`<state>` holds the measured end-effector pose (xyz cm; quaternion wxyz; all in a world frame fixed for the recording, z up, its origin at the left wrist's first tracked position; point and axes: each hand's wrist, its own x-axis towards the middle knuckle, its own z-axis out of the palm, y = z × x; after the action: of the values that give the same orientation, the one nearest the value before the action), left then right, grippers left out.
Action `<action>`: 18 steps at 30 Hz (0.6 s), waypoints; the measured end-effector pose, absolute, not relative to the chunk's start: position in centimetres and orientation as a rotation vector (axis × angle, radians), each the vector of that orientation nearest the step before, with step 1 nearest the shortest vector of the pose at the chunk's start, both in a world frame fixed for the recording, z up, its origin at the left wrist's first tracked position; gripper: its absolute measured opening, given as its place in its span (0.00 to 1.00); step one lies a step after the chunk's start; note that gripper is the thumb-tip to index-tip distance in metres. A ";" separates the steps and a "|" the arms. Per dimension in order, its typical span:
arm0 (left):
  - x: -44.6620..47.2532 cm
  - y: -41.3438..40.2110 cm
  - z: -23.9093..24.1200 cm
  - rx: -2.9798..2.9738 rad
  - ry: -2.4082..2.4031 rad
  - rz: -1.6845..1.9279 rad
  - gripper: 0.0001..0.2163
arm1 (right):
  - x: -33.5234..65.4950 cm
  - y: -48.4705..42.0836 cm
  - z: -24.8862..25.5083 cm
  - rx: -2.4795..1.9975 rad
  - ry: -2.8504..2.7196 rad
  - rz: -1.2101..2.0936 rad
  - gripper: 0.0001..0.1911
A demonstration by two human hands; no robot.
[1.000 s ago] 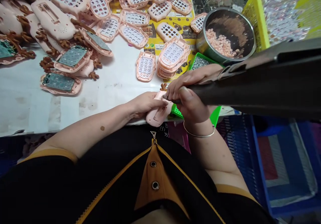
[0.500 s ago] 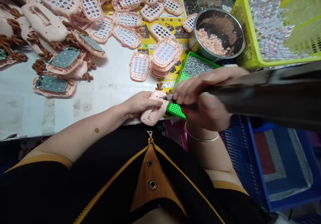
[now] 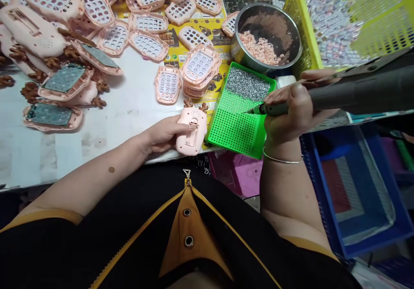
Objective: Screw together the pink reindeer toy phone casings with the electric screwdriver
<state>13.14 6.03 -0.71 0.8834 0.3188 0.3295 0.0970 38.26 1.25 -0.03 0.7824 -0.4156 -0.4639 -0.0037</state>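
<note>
My left hand (image 3: 166, 133) grips a pink toy phone (image 3: 191, 139) with brown antlers at the table's front edge. Its back faces up, with the battery slot and screw holes showing. In my right hand (image 3: 291, 108) is an electric screwdriver (image 3: 343, 97), its bit pointing left over a green perforated tray (image 3: 237, 127). Small silver screws (image 3: 247, 84) are heaped in the tray's far part. Just beyond the held phone lie a stack of pink keypad shells (image 3: 201, 67) and one single shell (image 3: 167, 84).
A steel bowl (image 3: 237, 43) with small pink parts stands behind the tray. Right of it is a yellow basket (image 3: 293, 10) holding small plastic-wrapped pieces. Toy shells and circuit boards (image 3: 53, 114) pile up at left. A blue crate (image 3: 343, 241) sits below, right.
My right hand has moved the screwdriver off the toy phone, rightward to above the green tray. My left hand keeps hold of the phone, now more upright in view. The whole view has shifted slightly.
</note>
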 end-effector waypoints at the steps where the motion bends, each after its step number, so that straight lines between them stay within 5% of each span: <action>1: 13.2 6.0 -0.8 0.664 0.698 0.201 0.17 | 38.2 1.3 -0.1 -0.890 -1.006 0.003 0.08; 10: 13.1 6.1 -0.7 0.694 0.730 0.221 0.28 | 38.4 1.5 -1.3 -0.992 -0.997 0.029 0.14; 18: 13.2 5.5 -0.1 0.690 0.791 0.252 0.28 | 38.6 1.4 -1.3 -1.041 -1.003 -0.010 0.13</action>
<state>13.17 5.54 -0.14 0.8578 0.3284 0.3768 0.1200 38.60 1.43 -1.33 0.7501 -0.4762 -0.4588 -0.0047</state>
